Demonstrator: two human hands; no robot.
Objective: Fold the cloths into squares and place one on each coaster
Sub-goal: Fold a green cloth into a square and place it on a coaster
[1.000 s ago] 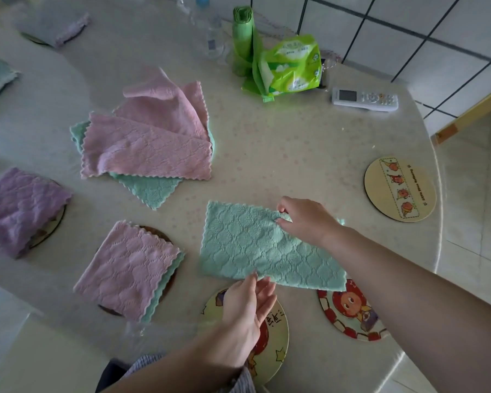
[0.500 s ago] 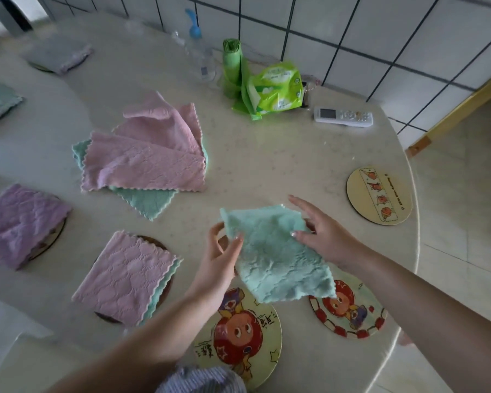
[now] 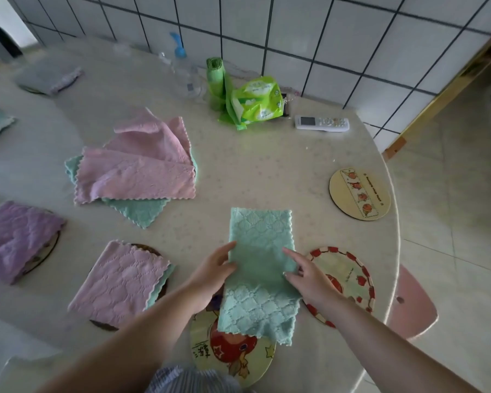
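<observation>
Hands frame a long green cloth [image 3: 262,268] on a pale round table [image 3: 253,171], the strip running away from the person so that its near end can be turned over its far end to make a square. The left hand [image 3: 210,275] lies at the strip's left edge with straight fingers touching the fabric, gripping nothing; the right hand [image 3: 309,275] mirrors it on the right edge, fingers spread and fingertips pressing the cloth flat. Holding both long edges at the middle looks like a way of keeping the halves aligned before the next fold.

The cloth's near end drapes over a cartoon coaster [image 3: 233,353] at the table's front edge, probably its destination, and its right edge is just beside a red-rimmed coaster [image 3: 349,282]. A third bare one, the yellow coaster [image 3: 359,194], sits well apart to the right.

To the left, a folded pink cloth [image 3: 119,282] and a purple cloth [image 3: 17,239] already cover their coasters. A loose heap of pink and green cloths [image 3: 136,171] waits near the middle of the table within reach. By the tiled wall lie a green packet [image 3: 255,103] and a white remote [image 3: 321,123].
</observation>
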